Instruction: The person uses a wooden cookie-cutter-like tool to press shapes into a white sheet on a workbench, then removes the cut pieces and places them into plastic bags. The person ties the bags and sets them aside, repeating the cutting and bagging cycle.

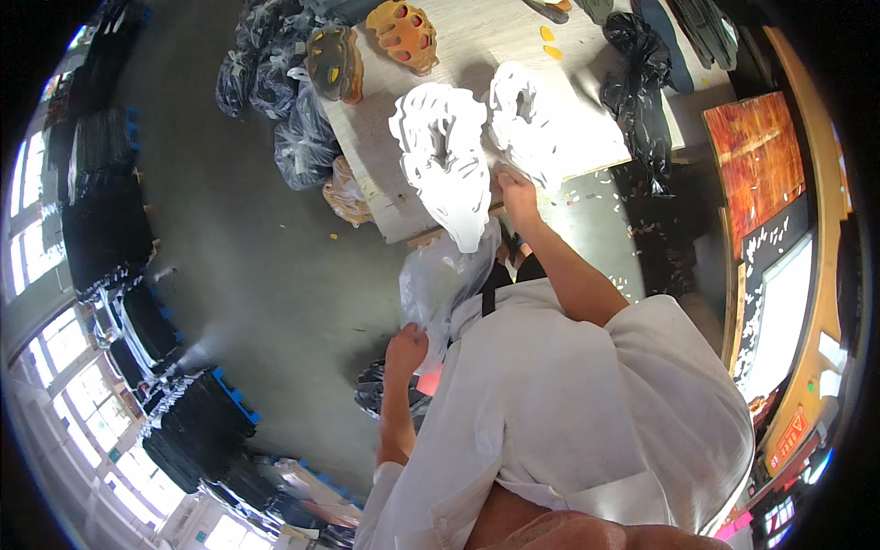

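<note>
White shirt (568, 394) on the wearer is nearest the cam and fills lower ctr on my feed. Next by size, I've got grey floor (229, 229) down the L side, then pale table (380, 174) at top ctr, lit v. bright on its R half. Clump of dark plastic bags (293, 137) sits just L of table; red-brown board (756, 174) far R; black bag (634, 101) by table's R side. L white shoe (442, 156), openwork, overexposed, shows over table, its near tip past the near edge; can't tell if it touches clear plastic bag (440, 284) below. R white shoe (521, 119) is close beside it, smaller in view. Orange shoe (403, 35) w/ red showing thru holes is farther back, dark shoe (335, 64) to its L. Person's R hand (518, 194) is at near end of R white shoe, fingers curled; can't tell if gripping. L hand (407, 348) has fingers closed on clear bag, lower, off table, in front of shirt. Smallest: yellow bits (548, 34) on table, plus white scraps (632, 220) on floor R.
</note>
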`<state>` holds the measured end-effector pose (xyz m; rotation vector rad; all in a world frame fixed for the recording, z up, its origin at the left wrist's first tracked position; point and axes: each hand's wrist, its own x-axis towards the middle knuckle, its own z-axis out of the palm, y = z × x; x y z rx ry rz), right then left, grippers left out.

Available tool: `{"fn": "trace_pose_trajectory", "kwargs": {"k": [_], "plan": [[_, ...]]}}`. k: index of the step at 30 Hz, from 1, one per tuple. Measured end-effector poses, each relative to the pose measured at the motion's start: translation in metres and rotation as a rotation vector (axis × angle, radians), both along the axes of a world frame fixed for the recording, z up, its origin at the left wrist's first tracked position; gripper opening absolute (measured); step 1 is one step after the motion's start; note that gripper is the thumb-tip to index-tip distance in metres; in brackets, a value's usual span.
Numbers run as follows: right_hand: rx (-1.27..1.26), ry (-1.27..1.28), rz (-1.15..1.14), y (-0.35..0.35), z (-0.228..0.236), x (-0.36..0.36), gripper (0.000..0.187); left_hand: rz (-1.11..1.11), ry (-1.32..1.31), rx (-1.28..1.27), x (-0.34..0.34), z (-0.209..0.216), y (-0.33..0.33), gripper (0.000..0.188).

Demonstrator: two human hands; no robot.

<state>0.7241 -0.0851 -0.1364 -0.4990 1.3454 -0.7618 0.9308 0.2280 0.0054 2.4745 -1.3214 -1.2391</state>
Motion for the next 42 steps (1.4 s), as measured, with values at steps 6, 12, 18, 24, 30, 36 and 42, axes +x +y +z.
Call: {"fn": "trace_pose_trajectory", "kwargs": {"k": [6, 12, 18, 24, 30, 36, 42], "plan": [[0.020, -0.089, -0.017, -0.015, 0.031, 0.015, 0.033, 0.128, 0.138, 0.052, 0.029, -0.025, -0.044, 0.025], [0.037, -0.019, 0.117, -0.018, 0.034, 0.004, 0.035, 0.133, 0.161, 0.220, 0.055, -0.011, -0.060, 0.036], [0.085, 0.147, 0.807, 0.052, 0.045, -0.024, 0.046, 0.380, 0.290, 0.257, 0.067, 0.067, -0.053, 0.044], [0.438, 0.082, 1.314, 0.095, 0.029, -0.008, 0.085, 0.425, 0.103, 0.101, 0.011, 0.147, -0.003, 0.029], [1.010, -0.571, 1.170, 0.142, 0.024, 0.019, 0.095, 0.058, -0.301, -0.128, -0.125, 0.244, 0.041, 0.041], [0.606, -1.012, 1.420, 0.166, 0.135, 0.081, 0.047, 0.732, 0.697, -0.435, -0.224, 0.260, 0.172, 0.046], [-0.287, -0.988, 1.688, 0.136, 0.247, 0.082, 0.022, 1.791, 0.248, -1.571, -0.179, 0.164, 0.238, 0.026]]}}
